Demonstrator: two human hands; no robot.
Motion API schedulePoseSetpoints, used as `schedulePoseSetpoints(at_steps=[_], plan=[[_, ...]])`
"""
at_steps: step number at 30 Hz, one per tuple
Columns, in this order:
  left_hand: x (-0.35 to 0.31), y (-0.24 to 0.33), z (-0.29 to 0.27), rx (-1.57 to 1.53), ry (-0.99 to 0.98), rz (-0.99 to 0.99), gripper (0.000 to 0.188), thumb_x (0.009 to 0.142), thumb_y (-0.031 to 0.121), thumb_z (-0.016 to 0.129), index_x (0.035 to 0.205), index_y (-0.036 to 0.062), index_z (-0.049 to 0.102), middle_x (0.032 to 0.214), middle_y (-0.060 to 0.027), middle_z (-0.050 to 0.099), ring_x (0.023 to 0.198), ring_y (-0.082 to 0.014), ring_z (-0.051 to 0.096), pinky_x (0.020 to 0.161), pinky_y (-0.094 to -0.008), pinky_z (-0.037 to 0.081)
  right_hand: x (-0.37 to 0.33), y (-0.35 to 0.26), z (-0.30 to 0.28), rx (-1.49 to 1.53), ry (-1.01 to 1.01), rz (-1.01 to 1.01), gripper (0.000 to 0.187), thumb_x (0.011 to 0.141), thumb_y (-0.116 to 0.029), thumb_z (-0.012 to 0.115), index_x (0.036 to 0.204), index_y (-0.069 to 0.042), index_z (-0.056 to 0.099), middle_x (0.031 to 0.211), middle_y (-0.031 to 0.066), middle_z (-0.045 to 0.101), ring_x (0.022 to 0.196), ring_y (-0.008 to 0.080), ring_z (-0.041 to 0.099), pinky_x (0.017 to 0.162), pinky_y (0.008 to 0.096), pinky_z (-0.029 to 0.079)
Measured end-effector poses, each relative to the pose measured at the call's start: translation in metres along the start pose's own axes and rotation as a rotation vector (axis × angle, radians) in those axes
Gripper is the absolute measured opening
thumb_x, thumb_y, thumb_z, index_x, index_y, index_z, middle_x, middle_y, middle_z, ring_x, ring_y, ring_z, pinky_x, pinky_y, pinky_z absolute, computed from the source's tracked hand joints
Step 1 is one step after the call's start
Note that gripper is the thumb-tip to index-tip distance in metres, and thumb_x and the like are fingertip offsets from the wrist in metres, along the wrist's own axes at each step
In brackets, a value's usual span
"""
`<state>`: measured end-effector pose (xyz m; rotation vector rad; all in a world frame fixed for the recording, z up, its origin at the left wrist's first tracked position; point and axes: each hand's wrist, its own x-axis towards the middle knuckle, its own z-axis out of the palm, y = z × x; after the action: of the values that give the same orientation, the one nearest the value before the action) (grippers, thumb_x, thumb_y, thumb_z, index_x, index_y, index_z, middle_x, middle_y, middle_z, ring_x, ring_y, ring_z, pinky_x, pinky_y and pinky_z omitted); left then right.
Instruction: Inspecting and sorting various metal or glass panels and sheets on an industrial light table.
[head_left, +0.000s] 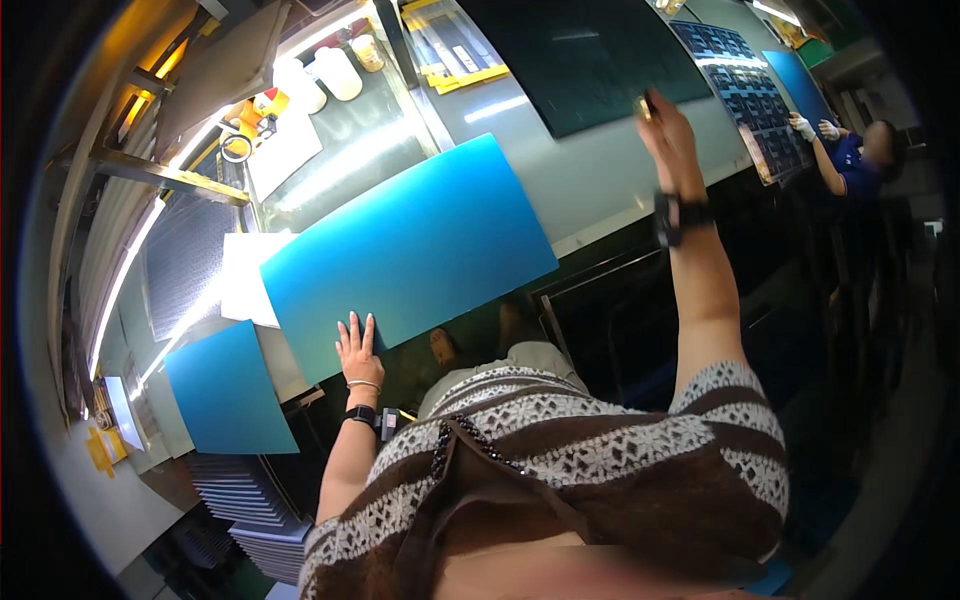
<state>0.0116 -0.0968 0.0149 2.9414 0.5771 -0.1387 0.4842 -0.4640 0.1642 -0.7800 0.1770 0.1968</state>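
Note:
A large blue sheet (415, 240) lies across the worktable in front of me, its near edge reaching over the table's edge. On that near edge rests my left hand (358, 352), palm down with the fingers stretched and slightly spread. My right hand (668, 140) is raised ahead and to the right, close to the corner of a big dark green board (600, 65). Its fingers are closed around a small dark and gold-coloured item (645, 107), too small to identify. Some of those fingers are hidden.
A second teal sheet (230, 392) lies left, above a stack of thin sheets (240, 490). White bottles (338, 74) and an orange tape dispenser (250, 125) stand behind. A yellow-edged tray (455, 45) sits farther back. At right, a white-gloved person (850, 160) holds a patterned panel (740, 95).

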Motion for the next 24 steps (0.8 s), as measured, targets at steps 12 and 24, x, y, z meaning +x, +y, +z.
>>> schedulePoseSetpoints(at_steps=[12, 24], plan=[[0.026, 0.044, -0.018, 0.074, -0.005, 0.192, 0.079, 0.063, 0.004, 0.061, 0.135, 0.0141, 0.03, 0.143, -0.0131, 0.019, 0.131, -0.0384, 0.015, 0.103, -0.0504, 0.021, -0.183, -0.032, -0.101, 0.072, 0.045, -0.031, 0.041, 0.085, -0.008, 0.052, 0.12, 0.009, 0.04, 0.119, 0.0168, 0.048, 0.109, 0.0291, 0.046, 0.095, 0.0393, 0.036], [0.059, 0.0, -0.137, 0.019, 0.523, 0.511, 0.031, 0.079, 0.002, 0.051, 0.109, 0.0039, 0.056, 0.109, -0.0105, 0.06, 0.098, -0.0276, 0.059, 0.083, -0.0371, 0.048, -0.31, -0.068, -0.235, -0.142, 0.3, -0.067, 0.043, 0.085, -0.02, 0.056, 0.118, 0.005, 0.046, 0.118, 0.0131, 0.051, 0.108, 0.0282, 0.048, 0.094, 0.0395, 0.035]])
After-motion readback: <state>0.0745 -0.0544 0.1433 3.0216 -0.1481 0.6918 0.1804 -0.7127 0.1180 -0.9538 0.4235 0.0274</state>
